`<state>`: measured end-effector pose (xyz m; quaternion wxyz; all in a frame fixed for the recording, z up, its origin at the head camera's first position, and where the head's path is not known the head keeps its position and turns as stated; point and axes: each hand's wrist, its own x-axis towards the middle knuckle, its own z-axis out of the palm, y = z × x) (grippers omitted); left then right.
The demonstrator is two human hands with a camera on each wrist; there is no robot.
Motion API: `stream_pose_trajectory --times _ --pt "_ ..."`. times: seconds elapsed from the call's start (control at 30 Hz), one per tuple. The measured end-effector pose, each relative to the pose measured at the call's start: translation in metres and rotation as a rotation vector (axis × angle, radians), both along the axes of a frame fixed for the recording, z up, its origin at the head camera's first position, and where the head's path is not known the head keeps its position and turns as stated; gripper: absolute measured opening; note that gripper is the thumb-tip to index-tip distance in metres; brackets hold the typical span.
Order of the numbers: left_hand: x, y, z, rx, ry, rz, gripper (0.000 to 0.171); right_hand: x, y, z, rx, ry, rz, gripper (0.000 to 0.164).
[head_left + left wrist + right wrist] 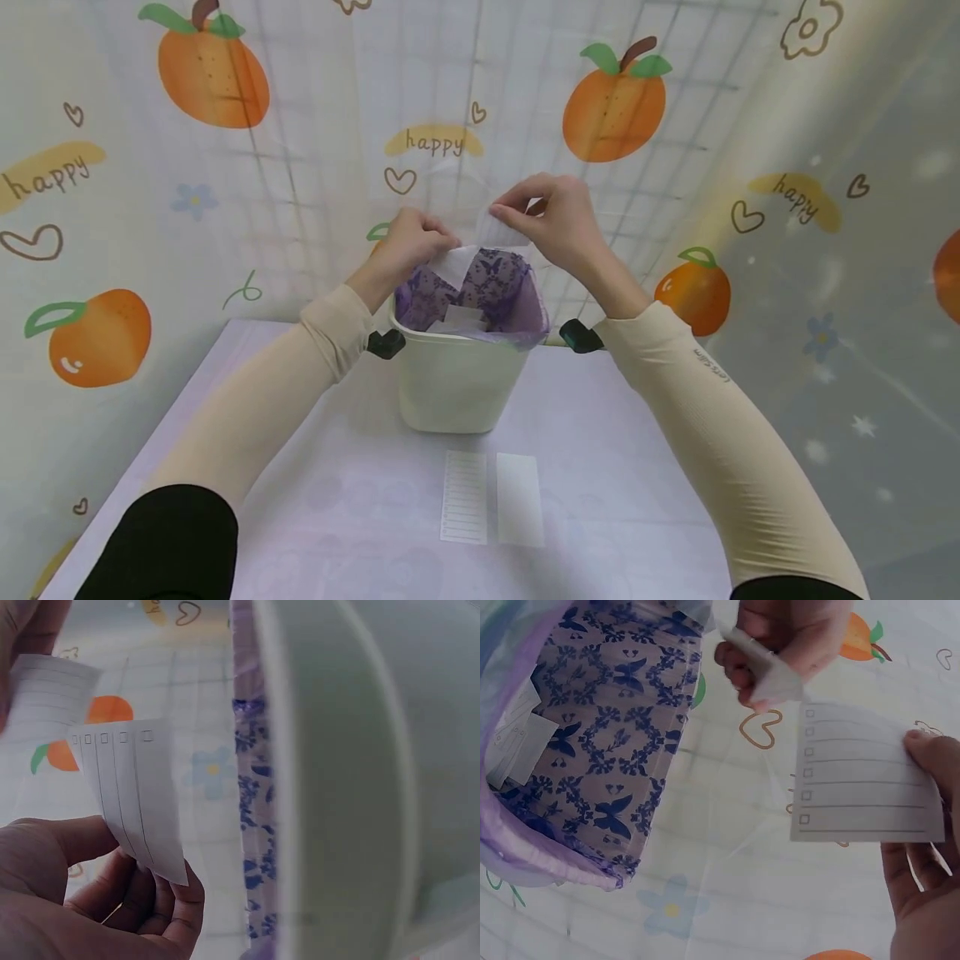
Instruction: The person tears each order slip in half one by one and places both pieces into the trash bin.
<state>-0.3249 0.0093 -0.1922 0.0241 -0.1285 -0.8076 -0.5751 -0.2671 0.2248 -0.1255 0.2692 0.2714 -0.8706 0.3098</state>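
Observation:
My left hand (415,247) pinches a piece of white checklist paper (139,799) over the left back of a pale bin (459,383). Ruled lines and small boxes run across this piece. My right hand (558,223), slightly higher and to the right, grips another lined piece with checkboxes (866,780) between thumb and fingers. A gap separates the two pieces in the right wrist view. A purple bag with butterfly prints (615,742) lines the bin and folds over its rim. Several paper pieces (532,746) lie inside it.
On the pale tabletop (337,500) in front of the bin lie a lined checklist strip (463,497) and a plain white strip (519,500), side by side. Behind hangs a curtain (315,108) printed with oranges, with a wire grid showing through.

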Motion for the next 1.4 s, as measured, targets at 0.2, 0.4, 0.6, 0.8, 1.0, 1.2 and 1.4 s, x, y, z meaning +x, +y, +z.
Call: stream_pose_trajectory --times 0.2,0.4,0.6,0.8,1.0,1.2,1.4 --pt "0.001 -0.002 -0.005 0.001 -0.008 -0.034 0.014 -0.001 0.006 0.003 -0.075 0.097 -0.064 0.015" --pt "0.004 -0.001 -0.006 -0.024 0.017 -0.04 0.015 -0.004 0.008 0.001 -0.07 0.068 -0.096 0.014" --pt "0.004 0.001 -0.008 -0.029 0.052 -0.061 0.015 -0.008 0.01 -0.009 0.007 -0.065 -0.169 0.019" --pt "0.002 -0.006 -0.008 -0.076 0.085 -0.057 0.015 -0.012 0.018 -0.018 0.023 -0.079 -0.207 0.027" --pt "-0.004 -0.026 -0.003 -0.179 0.165 -0.022 0.016 -0.012 0.032 -0.026 0.027 -0.02 -0.241 0.025" --pt "-0.01 -0.048 -0.005 -0.191 0.137 -0.029 0.019 -0.01 0.052 -0.038 0.019 -0.051 -0.278 0.027" --pt "-0.01 -0.065 -0.012 -0.174 0.085 -0.013 0.024 -0.009 0.071 -0.049 0.004 -0.122 -0.299 0.033"
